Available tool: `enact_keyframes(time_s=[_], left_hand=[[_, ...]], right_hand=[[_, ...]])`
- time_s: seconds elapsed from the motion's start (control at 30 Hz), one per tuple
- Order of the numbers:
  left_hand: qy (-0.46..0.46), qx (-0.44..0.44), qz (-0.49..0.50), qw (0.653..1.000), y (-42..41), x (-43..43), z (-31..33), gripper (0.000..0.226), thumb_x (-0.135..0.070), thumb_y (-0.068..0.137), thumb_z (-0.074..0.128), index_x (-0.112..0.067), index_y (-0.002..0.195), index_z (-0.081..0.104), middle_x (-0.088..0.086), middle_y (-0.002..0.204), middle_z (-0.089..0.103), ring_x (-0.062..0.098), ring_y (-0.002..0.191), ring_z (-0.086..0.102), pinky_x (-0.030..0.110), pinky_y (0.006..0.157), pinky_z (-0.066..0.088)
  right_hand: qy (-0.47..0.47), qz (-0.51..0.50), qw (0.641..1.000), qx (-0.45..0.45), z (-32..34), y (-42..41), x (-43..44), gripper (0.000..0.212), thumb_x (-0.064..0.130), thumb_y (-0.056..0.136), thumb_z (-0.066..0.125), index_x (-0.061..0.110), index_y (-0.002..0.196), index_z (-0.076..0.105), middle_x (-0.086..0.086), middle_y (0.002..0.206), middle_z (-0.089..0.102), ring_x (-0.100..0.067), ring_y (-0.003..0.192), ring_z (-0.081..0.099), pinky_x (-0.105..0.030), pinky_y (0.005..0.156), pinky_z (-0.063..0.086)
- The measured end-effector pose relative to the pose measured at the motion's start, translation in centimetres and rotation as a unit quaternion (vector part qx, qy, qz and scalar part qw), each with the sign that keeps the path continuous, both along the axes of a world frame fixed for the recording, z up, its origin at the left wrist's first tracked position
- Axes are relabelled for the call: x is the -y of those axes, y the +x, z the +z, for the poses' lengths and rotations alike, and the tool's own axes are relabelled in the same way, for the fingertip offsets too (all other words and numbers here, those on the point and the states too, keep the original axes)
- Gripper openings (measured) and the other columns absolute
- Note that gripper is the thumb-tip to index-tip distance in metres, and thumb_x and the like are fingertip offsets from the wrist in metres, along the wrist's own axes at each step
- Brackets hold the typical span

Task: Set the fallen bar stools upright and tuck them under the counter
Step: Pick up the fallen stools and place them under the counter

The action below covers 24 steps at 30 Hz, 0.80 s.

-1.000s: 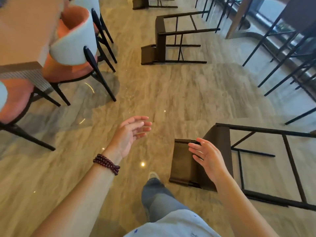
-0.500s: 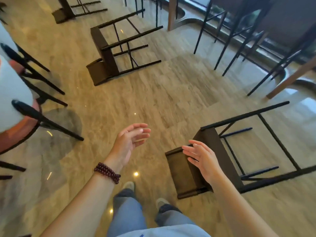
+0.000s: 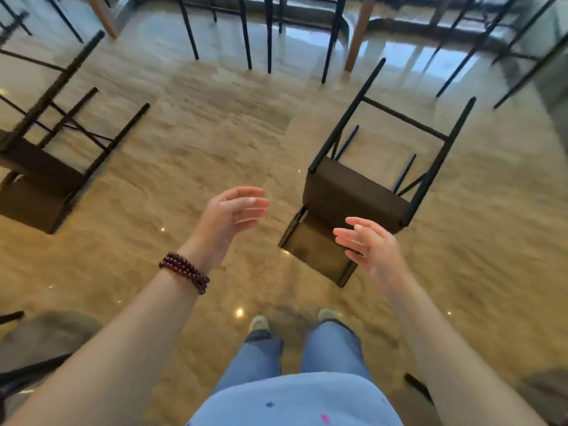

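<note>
A fallen bar stool (image 3: 353,195) with a dark brown seat and black metal legs lies on its back on the marble floor, legs pointing away from me. My right hand (image 3: 368,247) hovers just above its low backrest, fingers spread, holding nothing. Left of the stool, my left hand (image 3: 230,213), with a bead bracelet on the wrist, is also open in the air. A second fallen stool (image 3: 40,176) lies at the left edge, blurred.
Upright stool legs (image 3: 246,35) and wooden counter posts (image 3: 358,35) line the far side by the window. A dark chair leg (image 3: 33,370) shows at the lower left. My feet (image 3: 261,322) stand just behind the near stool.
The view has swung right, so the near stool now lies straight ahead with its legs pointing away. Both hands stay open; the right hand remains over the backrest.
</note>
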<state>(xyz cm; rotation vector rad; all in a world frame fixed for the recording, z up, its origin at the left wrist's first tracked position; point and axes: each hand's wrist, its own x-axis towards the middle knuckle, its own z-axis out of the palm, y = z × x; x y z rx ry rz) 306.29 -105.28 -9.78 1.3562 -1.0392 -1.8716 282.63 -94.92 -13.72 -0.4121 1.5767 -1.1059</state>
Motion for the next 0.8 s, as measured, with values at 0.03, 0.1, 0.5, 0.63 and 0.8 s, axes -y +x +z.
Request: enact_keyframes(time_s=[0.03, 0.1, 0.5, 0.63, 0.8], left_hand=[[0.003, -0.001, -0.015, 1.000, 0.0, 0.0, -0.3, 0.019, -0.009, 0.092, 0.051, -0.015, 0.103, 0.067, 0.007, 0.103, 0.071, 0.021, 0.097, 0.066, 0.032, 0.085, 0.050], [0.013, 0.000, -0.029, 0.999, -0.2, -0.2, -1.2, 0.020, -0.010, 0.092, 0.052, -0.014, 0.106, 0.066, 0.008, 0.105, 0.071, 0.022, 0.098, 0.066, 0.034, 0.087, 0.049], [0.166, 0.024, -0.033, 0.985, -6.5, -2.3, -22.5, 0.023, -0.007, 0.093, 0.050, -0.009, 0.113, 0.062, 0.011, 0.106, 0.070, 0.024, 0.101, 0.065, 0.037, 0.088, 0.051], [0.222, 0.043, -0.004, 0.974, -9.1, -2.7, -36.9, 0.020, -0.006, 0.093, 0.048, -0.008, 0.108, 0.060, 0.010, 0.105, 0.064, 0.026, 0.102, 0.060, 0.037, 0.088, 0.048], [0.267, 0.065, 0.039, 0.961, -11.6, -1.8, -55.2, 0.014, -0.010, 0.094, 0.049, -0.008, 0.105, 0.057, 0.006, 0.099, 0.058, 0.025, 0.104, 0.053, 0.037, 0.093, 0.044]], right_hand=[[0.002, -0.020, 1.000, 0.001, -0.2, 0.3, -0.6, 0.022, 0.020, 0.099, 0.046, 0.018, 0.109, 0.065, -0.004, 0.099, 0.075, -0.018, 0.097, 0.070, -0.035, 0.084, 0.050], [0.008, -0.050, 0.999, 0.002, -0.5, 0.7, -1.6, 0.022, 0.019, 0.099, 0.046, 0.018, 0.109, 0.065, -0.006, 0.099, 0.075, -0.019, 0.097, 0.070, -0.034, 0.081, 0.049], [0.117, -0.166, 0.979, -0.007, -19.8, -1.8, -3.9, 0.017, 0.008, 0.095, 0.053, 0.009, 0.106, 0.066, -0.009, 0.095, 0.073, -0.021, 0.090, 0.068, -0.029, 0.072, 0.053], [0.162, -0.205, 0.965, 0.031, -34.5, -3.0, -3.7, 0.014, 0.008, 0.095, 0.052, 0.009, 0.101, 0.064, -0.011, 0.095, 0.070, -0.021, 0.086, 0.065, -0.031, 0.075, 0.053], [0.208, -0.271, 0.937, 0.071, -52.9, -5.2, -3.2, 0.009, 0.006, 0.096, 0.051, 0.008, 0.090, 0.057, -0.010, 0.083, 0.059, -0.019, 0.071, 0.057, -0.026, 0.060, 0.049]])
